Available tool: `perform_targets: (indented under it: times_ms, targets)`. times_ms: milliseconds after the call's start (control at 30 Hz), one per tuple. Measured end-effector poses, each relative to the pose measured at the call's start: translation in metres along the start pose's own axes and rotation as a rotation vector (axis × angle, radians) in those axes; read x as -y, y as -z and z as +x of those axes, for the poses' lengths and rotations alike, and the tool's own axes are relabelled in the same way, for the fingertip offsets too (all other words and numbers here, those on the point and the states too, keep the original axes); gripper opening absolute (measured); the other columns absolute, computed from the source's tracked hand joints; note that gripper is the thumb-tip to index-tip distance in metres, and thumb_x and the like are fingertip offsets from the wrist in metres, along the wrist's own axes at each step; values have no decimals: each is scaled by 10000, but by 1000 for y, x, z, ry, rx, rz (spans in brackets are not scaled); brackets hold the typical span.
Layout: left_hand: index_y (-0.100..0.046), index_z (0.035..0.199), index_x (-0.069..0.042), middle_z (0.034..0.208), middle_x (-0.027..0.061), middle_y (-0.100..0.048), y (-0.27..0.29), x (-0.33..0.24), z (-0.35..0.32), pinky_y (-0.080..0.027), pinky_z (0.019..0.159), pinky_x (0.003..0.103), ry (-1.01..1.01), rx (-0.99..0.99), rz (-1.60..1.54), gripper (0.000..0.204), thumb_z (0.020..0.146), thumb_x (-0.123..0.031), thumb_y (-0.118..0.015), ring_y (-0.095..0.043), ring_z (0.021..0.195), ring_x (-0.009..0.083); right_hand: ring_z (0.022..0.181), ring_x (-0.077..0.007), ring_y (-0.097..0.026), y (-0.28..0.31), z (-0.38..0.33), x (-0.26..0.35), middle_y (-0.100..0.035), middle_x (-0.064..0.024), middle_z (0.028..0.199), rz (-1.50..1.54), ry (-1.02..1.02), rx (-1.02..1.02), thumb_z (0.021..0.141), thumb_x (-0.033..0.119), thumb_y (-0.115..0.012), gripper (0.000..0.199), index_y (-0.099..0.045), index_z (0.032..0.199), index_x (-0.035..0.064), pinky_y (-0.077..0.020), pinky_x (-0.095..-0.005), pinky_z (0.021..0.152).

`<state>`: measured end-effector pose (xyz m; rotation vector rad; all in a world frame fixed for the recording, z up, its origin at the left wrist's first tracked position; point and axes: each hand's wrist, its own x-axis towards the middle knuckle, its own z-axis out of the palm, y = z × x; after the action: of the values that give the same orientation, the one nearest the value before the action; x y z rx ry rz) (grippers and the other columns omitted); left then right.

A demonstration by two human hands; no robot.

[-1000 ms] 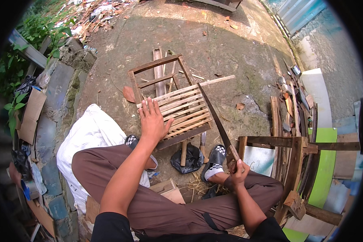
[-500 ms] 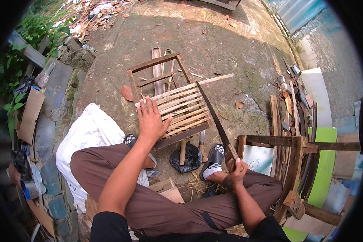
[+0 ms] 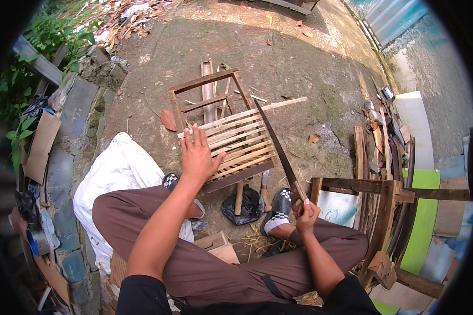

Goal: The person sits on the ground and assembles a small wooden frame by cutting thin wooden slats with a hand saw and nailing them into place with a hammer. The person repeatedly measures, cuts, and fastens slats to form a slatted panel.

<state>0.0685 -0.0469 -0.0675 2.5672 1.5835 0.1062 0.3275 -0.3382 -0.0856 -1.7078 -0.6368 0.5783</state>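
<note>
A small wooden chair (image 3: 242,139) with a slatted seat and an open back frame lies in front of me. My left hand (image 3: 195,156) rests flat on the left ends of its slats, fingers spread. In my right hand (image 3: 305,215) is the handle of a handsaw (image 3: 279,149). Its dark blade slants up and left along the slats' right ends, the tip near the far slat. That far slat (image 3: 284,103) juts out well past the others on the right. Whether the teeth touch the wood I cannot tell.
A hammer (image 3: 238,198) and a chisel-like tool (image 3: 265,184) lie by a black plastic bag (image 3: 249,209) between my feet. A white sack (image 3: 122,165) is at my left. On the right stand a wooden frame (image 3: 378,210) and stacked scrap wood (image 3: 388,136).
The saw and my right hand have shifted slightly upward along the slats' ends. My left hand keeps its place on the chair.
</note>
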Motion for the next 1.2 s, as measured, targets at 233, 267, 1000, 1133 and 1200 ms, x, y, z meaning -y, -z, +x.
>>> perform_targets:
  times_ms: [233, 267, 1000, 1133, 1200]
  targets:
    - [-324, 1582, 106, 1667, 304, -298, -2, -2, 1, -259, 1249, 597, 2, -12, 6, 1044, 946, -669, -617, -270, 1544, 511, 520, -112, -430, -7, 15, -15, -447, -19, 598, 20, -10, 52, 1102, 281, -520, 487, -488, 680, 40, -340, -289, 494]
    - [-325, 1582, 106, 1667, 303, -299, -3, -3, 1, -259, 1249, 597, 5, -5, 9, 1045, 946, -671, -615, -271, 1544, 510, 521, -116, -423, -9, 17, -15, -434, -22, 606, 14, -3, 52, 1106, 293, -511, 484, -475, 686, 56, -334, -288, 492]
    - [-325, 1571, 127, 1653, 329, -304, 0, -2, 1, -277, 1238, 603, -7, 2, 39, 1048, 953, -672, -603, -288, 1532, 521, 503, -99, -436, 4, -4, 13, -473, -10, 552, 21, 16, 69, 1083, 246, -527, 511, -484, 631, 13, -315, -295, 498]
    - [-326, 1569, 131, 1651, 333, -306, 2, -3, 1, -276, 1238, 606, -8, 15, 40, 1048, 955, -672, -600, -288, 1530, 526, 512, -94, -429, 10, -12, 17, -467, -2, 566, -9, 26, 77, 1091, 251, -522, 505, -475, 643, 21, -312, -289, 499]
    - [-329, 1567, 133, 1647, 336, -309, 3, -4, 1, -277, 1236, 608, -7, 21, 42, 1044, 956, -669, -602, -292, 1528, 529, 515, -93, -427, 9, -15, 24, -461, 2, 569, -3, 23, 69, 1094, 251, -520, 501, -477, 652, 19, -312, -289, 499]
